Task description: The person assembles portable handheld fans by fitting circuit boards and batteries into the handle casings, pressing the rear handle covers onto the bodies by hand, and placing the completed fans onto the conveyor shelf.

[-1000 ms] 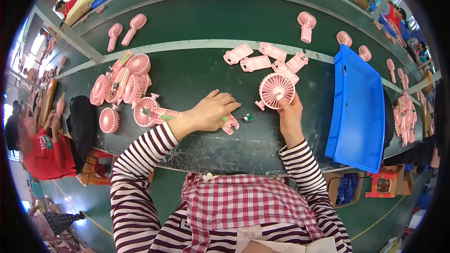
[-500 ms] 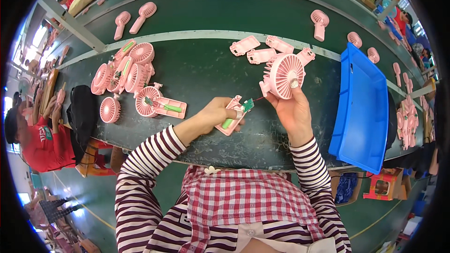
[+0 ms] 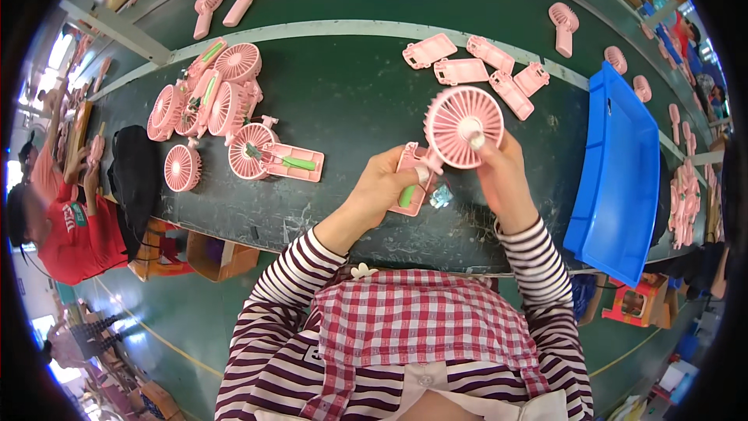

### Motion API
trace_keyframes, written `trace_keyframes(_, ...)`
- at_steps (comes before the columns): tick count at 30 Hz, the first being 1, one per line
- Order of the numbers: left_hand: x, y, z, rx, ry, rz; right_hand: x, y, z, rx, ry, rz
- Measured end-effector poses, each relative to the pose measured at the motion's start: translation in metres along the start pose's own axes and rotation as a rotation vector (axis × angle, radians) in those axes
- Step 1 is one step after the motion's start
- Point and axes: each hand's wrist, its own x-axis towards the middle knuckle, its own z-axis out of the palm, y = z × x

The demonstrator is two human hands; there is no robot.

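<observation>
Over the worktop (image 3: 351, 121), the left hand (image 3: 382, 185) grips a pink handle shell (image 3: 418, 196); the right hand (image 3: 505, 179) grasps a pink fan head (image 3: 465, 121) at its upper end, a circuit board (image 3: 441, 196) beside it.

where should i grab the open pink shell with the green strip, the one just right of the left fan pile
Probably by the right end of the shell, pinching its two long edges from the right. That end points away from the fan pile, while the other meets a fan head with a small green board over it.
</observation>
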Motion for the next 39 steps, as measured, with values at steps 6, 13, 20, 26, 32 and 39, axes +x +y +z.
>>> trace_keyframes(6,0.003,-0.002,0.002,0.084,0.001,-0.024,0.031,0.006,-0.008,-0.041,-0.12,0.191)
trace_keyframes(13,0.006,-0.005,0.009,0.264,0.064,0.073,0.031,0.011,-0.014,0.037,-0.162,0.272)
trace_keyframes(20,0.006,-0.004,0.02,0.374,0.156,0.203,0.031,0.007,-0.015,0.049,-0.17,0.262)
trace_keyframes(26,0.009,0.021,0.01,-0.063,0.285,0.129,0.005,0.033,-0.029,-1.031,-0.009,-0.812)
trace_keyframes(32,0.011,0.004,0.01,-0.15,0.28,0.044,-0.002,0.033,0.01,-1.018,-0.127,-1.131)
trace_keyframes(39,-0.001,-0.004,0.017,-0.12,0.29,-0.158,0.0,0.024,0.019,-1.029,-0.311,-0.92)
